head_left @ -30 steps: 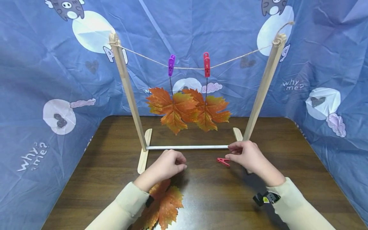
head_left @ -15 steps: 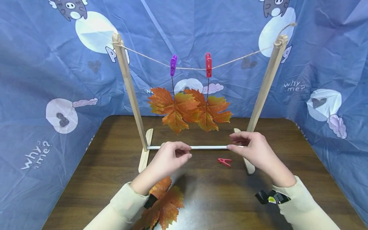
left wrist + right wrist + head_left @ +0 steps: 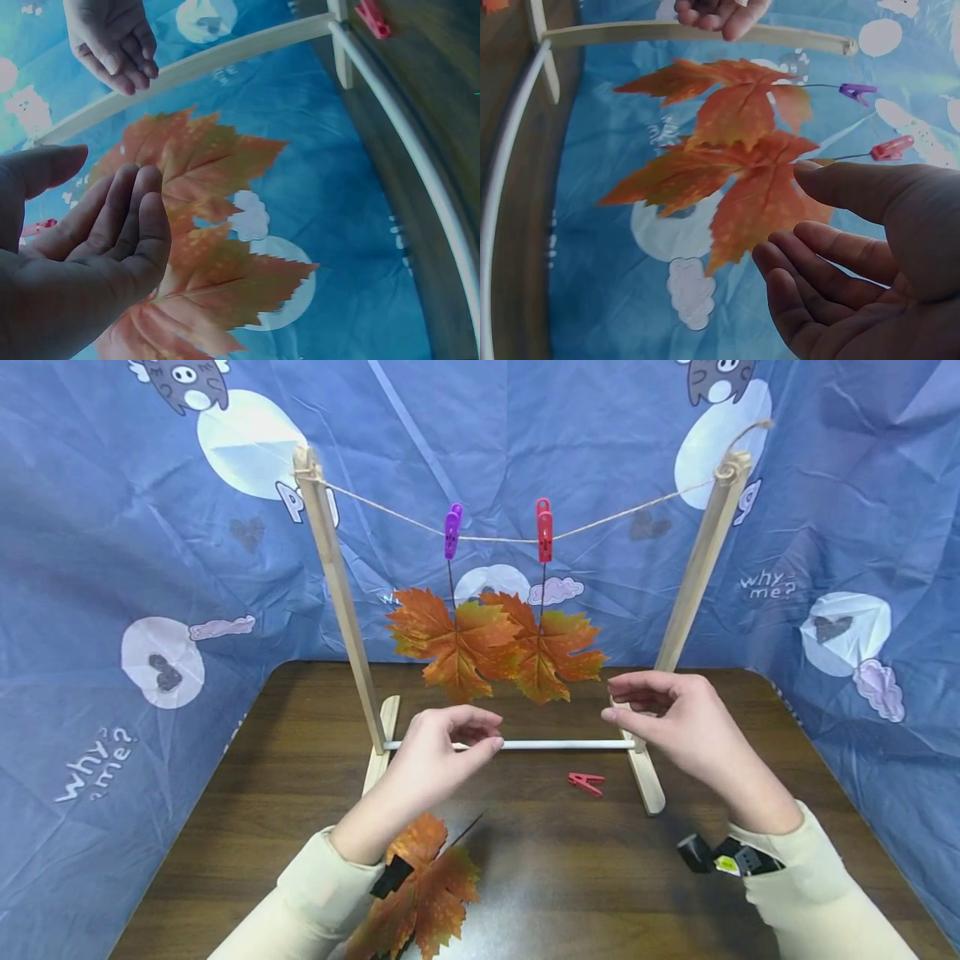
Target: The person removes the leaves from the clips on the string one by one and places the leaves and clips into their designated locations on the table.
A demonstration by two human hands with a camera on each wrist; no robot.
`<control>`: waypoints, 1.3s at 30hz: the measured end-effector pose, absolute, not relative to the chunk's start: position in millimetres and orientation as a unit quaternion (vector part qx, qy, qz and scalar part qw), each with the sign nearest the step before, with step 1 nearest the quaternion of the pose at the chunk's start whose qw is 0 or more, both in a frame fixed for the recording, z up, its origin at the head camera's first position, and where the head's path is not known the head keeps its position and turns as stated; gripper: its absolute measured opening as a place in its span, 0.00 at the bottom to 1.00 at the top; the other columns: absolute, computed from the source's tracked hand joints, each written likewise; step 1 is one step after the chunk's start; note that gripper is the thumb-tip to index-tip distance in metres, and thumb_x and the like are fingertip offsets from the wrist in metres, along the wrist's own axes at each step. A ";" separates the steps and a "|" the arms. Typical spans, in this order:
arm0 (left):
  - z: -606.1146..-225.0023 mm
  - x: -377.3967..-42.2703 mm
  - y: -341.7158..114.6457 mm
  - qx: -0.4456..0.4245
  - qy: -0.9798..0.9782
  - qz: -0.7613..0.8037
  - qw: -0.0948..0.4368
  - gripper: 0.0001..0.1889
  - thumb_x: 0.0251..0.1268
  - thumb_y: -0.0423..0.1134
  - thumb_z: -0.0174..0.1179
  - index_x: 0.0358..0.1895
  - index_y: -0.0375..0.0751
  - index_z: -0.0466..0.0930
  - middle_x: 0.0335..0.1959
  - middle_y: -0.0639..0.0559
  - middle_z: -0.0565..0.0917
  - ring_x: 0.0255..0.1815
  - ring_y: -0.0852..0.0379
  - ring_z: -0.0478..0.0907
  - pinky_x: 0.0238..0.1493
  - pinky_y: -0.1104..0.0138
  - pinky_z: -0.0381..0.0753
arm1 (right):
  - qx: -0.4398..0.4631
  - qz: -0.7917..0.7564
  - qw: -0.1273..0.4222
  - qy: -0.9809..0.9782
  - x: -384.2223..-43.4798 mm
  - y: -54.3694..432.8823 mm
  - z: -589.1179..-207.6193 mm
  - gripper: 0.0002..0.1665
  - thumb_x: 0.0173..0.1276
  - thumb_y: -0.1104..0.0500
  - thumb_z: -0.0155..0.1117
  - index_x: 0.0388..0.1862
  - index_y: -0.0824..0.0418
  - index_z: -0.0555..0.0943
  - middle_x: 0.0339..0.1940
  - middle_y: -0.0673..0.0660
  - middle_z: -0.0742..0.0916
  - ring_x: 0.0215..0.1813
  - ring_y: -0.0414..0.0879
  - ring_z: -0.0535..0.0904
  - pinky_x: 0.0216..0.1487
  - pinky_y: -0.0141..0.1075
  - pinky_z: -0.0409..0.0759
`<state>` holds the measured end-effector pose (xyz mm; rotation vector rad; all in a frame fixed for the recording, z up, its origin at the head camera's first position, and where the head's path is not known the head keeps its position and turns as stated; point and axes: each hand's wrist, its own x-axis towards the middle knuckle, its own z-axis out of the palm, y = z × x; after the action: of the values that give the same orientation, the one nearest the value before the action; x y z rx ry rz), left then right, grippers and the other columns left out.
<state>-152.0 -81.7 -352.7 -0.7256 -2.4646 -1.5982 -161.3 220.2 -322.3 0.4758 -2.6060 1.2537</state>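
Two orange maple leaves hang side by side from a string, the left leaf (image 3: 457, 647) by a purple clothespin (image 3: 452, 531), the right leaf (image 3: 551, 652) by a red clothespin (image 3: 544, 531). My left hand (image 3: 446, 747) hovers over the white rod, below the left leaf, fingers loosely bent and holding nothing. To the right of the leaves, my right hand (image 3: 675, 718) is raised in front of the right post, its thumb and fingers apart with nothing between them. Another red clothespin (image 3: 586, 782) lies on the table below the rod.
A wooden frame has a left post (image 3: 337, 602), a right post (image 3: 697, 577) and a white rod (image 3: 562, 744) near the table (image 3: 562, 877). More maple leaves (image 3: 435, 893) lie at the front left, partly under my left forearm. A blue printed cloth (image 3: 600, 435) hangs behind.
Both hands have risen from near the tabletop, and the right one has shifted rightward, away from the loose red clothespin. The hanging leaves and the clothespins stay in place.
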 end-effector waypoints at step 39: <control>-276.0 -189.9 -64.4 -0.258 -0.776 -0.558 0.140 0.11 0.66 0.31 0.67 0.50 0.32 0.86 0.40 0.51 0.88 0.39 0.58 0.84 0.43 0.63 0.81 | 0.209 0.400 0.191 -0.872 -174.0 192.8 -213.7 0.20 0.62 0.56 0.80 0.52 0.59 0.88 0.48 0.53 0.89 0.44 0.41 0.85 0.47 0.28 0.79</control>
<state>-189.9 -64.4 -276.0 -0.7465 -2.2415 -1.6135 -174.0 192.8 -213.7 0.5879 -2.4485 1.1234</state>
